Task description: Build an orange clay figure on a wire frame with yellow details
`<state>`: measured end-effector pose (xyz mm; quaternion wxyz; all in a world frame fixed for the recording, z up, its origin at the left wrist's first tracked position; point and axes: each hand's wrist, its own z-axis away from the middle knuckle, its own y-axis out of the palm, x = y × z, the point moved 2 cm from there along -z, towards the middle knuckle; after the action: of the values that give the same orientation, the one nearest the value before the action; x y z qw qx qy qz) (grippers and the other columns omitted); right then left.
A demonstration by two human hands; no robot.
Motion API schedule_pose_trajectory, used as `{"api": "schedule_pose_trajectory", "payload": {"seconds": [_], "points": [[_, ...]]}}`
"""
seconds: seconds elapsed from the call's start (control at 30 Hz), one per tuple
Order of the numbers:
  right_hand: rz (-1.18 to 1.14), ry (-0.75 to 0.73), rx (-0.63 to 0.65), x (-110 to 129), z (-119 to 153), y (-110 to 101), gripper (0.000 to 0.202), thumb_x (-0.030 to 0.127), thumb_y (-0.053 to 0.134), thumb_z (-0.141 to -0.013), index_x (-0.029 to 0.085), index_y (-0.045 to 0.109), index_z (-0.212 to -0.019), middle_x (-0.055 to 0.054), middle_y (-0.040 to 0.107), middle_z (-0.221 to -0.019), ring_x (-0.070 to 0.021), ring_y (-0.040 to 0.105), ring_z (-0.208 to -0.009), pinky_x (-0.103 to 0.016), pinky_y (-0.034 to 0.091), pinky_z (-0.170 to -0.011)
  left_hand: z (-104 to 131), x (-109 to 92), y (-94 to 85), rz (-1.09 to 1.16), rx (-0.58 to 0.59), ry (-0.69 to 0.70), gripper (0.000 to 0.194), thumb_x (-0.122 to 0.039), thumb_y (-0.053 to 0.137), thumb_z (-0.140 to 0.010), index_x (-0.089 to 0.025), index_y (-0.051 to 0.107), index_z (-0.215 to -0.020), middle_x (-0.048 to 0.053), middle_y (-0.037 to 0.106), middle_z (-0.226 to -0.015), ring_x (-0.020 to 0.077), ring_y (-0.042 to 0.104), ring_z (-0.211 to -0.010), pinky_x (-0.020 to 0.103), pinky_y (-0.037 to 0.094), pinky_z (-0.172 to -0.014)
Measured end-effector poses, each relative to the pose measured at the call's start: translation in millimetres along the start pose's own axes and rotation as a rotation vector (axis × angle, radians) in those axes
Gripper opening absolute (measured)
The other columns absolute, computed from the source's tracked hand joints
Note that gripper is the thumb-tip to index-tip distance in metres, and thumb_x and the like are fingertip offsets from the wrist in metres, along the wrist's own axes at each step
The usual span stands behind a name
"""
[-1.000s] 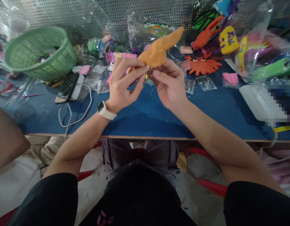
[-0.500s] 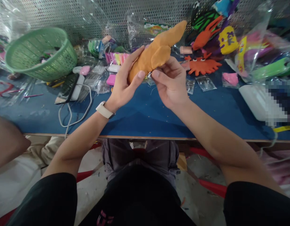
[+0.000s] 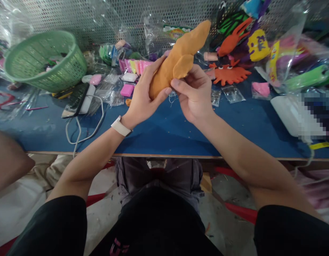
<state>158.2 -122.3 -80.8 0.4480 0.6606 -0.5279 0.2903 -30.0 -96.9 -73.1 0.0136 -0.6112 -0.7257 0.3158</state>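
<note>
**Orange clay piece (image 3: 178,55) held in both hands over a blue table (image 3: 159,137)**

The left hand (image 3: 144,94) curves around the lower end of the piece, its thumb along the near side and its fingers on the far side, clamped on the clay. The right hand (image 3: 196,94) has its thumb and fingers drawn together on the right edge, the thumb tip just below a flap; its other fingertips are hidden behind.

The clay looks matte and soft, with shallow dents. It is long, thick at the bottom and narrowing to a rounded tip that slants up to the far right. The flap is rounded, with a ragged lower rim.

Beyond stand a green plastic basket (image 3: 60,76) with slatted walls, at far left, and a flat orange crab (image 3: 231,74) with spiky legs, at far right. A smooth pink block (image 3: 127,90) and a small orange lump (image 3: 128,102) lie left of the hands.

A second ago the left fingers lay over the lower edge; now they wrap the body — and the piece stands steeper. The watch (image 3: 121,127) has turned its face away, and the lump, hidden then, now shows.
</note>
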Motion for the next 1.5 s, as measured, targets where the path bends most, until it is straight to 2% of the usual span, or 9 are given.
{"api": "schedule_pose_trajectory", "payload": {"seconds": [0.17,0.43,0.6,0.7,0.8,1.0,1.13,1.23,1.5], "points": [[0.009,0.004,0.013,0.2,0.5,1.2,0.056,0.073,0.105,-0.077,0.037,0.069,-0.102,0.001,0.083,-0.125,-0.0304,0.077,-0.138,-0.049,0.072,-0.116,-0.5,-4.9,0.4,-0.054,0.002,-0.111,0.075,-0.083,0.059,-0.111,-0.046,0.044,-0.175,0.011,0.063,-0.176,0.0358,0.059,-0.167,0.063,0.056,-0.137],[-0.038,-0.016,0.048,4.6,3.4,5.8,0.052,0.068,0.103,-0.081,0.036,0.068,-0.101,0.0,0.081,-0.119,-0.0293,0.077,-0.128,-0.049,0.07,-0.112,1.1,-13.3,2.8,-0.03,-0.081,-0.05,0.061,-0.078,0.059,-0.115,-0.043,0.052,-0.165,0.01,0.068,-0.168,0.0354,0.068,-0.157,0.061,0.057,-0.134],[0.015,0.008,0.024,2.0,4.0,3.4,0.049,0.07,0.1,-0.083,0.037,0.07,-0.103,0.0,0.081,-0.122,-0.0292,0.078,-0.129,-0.05,0.071,-0.114,3.2,-5.3,6.1,-0.042,-0.053,-0.064,0.077,-0.09,0.049,-0.112,-0.038,0.046,-0.168,0.011,0.064,-0.172,0.0337,0.064,-0.159,0.058,0.055,-0.136],[0.074,0.009,0.017,3.7,4.7,3.4,0.053,0.077,0.1,-0.082,0.038,0.071,-0.104,0.0,0.081,-0.122,-0.0315,0.076,-0.137,-0.051,0.072,-0.114,2.8,-5.6,5.8,-0.01,-0.081,-0.014,0.077,-0.086,0.055,-0.113,-0.031,0.048,-0.168,0.014,0.065,-0.167,0.0318,0.066,-0.154,0.055,0.056,-0.133],[-0.013,-0.005,0.04,11.5,5.5,6.7,0.055,0.08,0.101,-0.078,0.039,0.073,-0.1,0.0,0.082,-0.115,-0.0326,0.079,-0.13,-0.052,0.074,-0.109,2.2,-5.8,4.6,-0.017,-0.08,-0.047,0.067,-0.078,0.06,-0.115,-0.039,0.049,-0.168,0.012,0.066,-0.166,0.0333,0.066,-0.156,0.056,0.057,-0.132],[-0.125,0.098,-0.005,23.2,6.8,11.5,0.055,0.087,0.095,-0.083,0.037,0.073,-0.089,-0.001,0.085,-0.107,-0.0327,0.081,-0.122,-0.05,0.076,-0.098,4.2,7.4,4.3,-0.045,-0.041,-0.035,0.083,-0.085,0.066,-0.107,-0.042,0.045,-0.174,0.014,0.063,-0.171,0.0424,0.059,-0.164,0.063,0.052,-0.137],[-0.16,0.07,-0.005,22.3,6.3,11.1,0.055,0.079,0.097,-0.088,0.034,0.065,-0.083,0.0,0.082,-0.102,-0.0294,0.081,-0.117,-0.048,0.074,-0.1,3.4,7.4,2.8,-0.025,-0.051,-0.007,0.084,-0.085,0.07,-0.104,-0.042,0.047,-0.173,0.015,0.063,-0.17,0.0438,0.058,-0.165,0.065,0.049,-0.14],[-0.135,0.095,-0.02,22.5,7.1,11.2,0.057,0.077,0.101,-0.083,0.034,0.064,-0.081,0.0,0.081,-0.102,-0.0295,0.081,-0.116,-0.047,0.075,-0.097,1.7,3.6,0.8,-0.01,-0.055,0.004,0.081,-0.084,0.071,-0.104,-0.042,0.05,-0.17,0.015,0.065,-0.167,0.0429,0.062,-0.161,0.064,0.053,-0.137],[-0.143,0.155,-0.001,20.4,10.5,13.2,0.054,0.071,0.105,-0.081,0.031,0.068,-0.082,0.0,0.082,-0.107,-0.0291,0.08,-0.127,-0.044,0.076,-0.099,0.9,12.3,3.0,0.054,-0.123,0.014,0.072,-0.082,0.074,-0.105,-0.043,0.057,-0.163,0.011,0.068,-0.161,0.0416,0.068,-0.155,0.063,0.06,-0.13]]}}
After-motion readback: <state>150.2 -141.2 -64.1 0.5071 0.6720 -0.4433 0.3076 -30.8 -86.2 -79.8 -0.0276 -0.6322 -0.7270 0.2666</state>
